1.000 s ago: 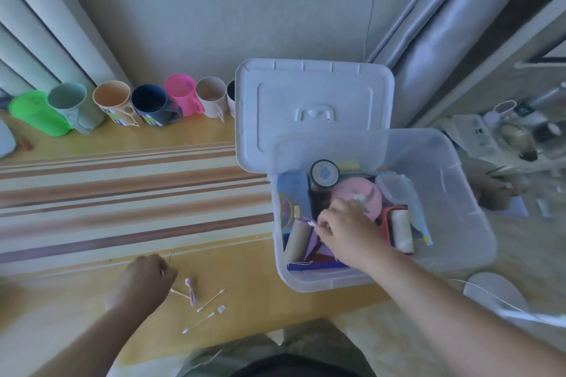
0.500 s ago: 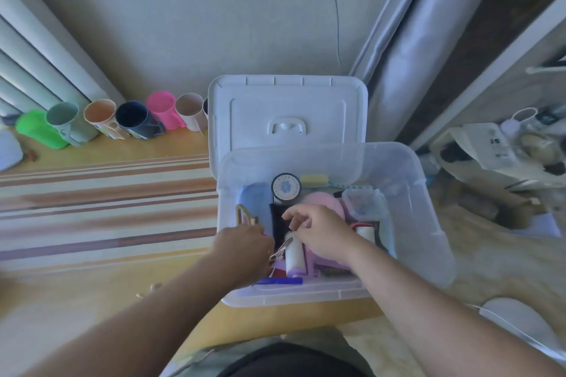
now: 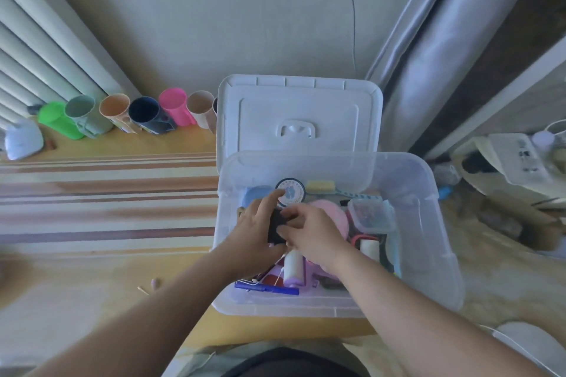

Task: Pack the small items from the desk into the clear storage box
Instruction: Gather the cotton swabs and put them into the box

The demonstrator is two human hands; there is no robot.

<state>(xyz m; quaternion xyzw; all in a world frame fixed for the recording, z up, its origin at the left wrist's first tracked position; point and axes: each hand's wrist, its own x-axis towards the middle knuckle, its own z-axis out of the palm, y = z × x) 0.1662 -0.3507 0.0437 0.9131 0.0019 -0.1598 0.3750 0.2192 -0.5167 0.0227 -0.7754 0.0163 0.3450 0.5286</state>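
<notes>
Far left on the bench (image 3: 92,257), a white pouch-like thing (image 3: 23,139) sits by the radiator, and a row of cups lines the wall: green cup (image 3: 56,119), grey-green cup (image 3: 84,113), peach cup (image 3: 116,110), dark blue cup (image 3: 147,115), pink cup (image 3: 174,109), beige cup (image 3: 200,110). Nearer the front edge, a couple of cotton swabs (image 3: 150,285) lie on the wood, well left of the box. Now the clear storage box (image 3: 428,223) itself, at the bench's right end, its white lid (image 3: 298,113) propped upright behind it. Both hands are down inside. The left hand (image 3: 255,234) has its fingers curled against the left side of a small black object (image 3: 277,225), and the right hand (image 3: 315,236) pinches that same object from the right, fingers bent over its top edge. Around them in the box: a blue pad (image 3: 255,194), a round dial-faced tin (image 3: 291,190), a yellow sponge (image 3: 320,185), a pink round puff (image 3: 335,214), a white-and-lilac roller (image 3: 292,266), a blue pen (image 3: 266,288) along the front wall, a small clear lidded container (image 3: 370,214) and a white spool (image 3: 369,249) to the right. Beyond the bench, clutter on the floor, too blurred to name.
</notes>
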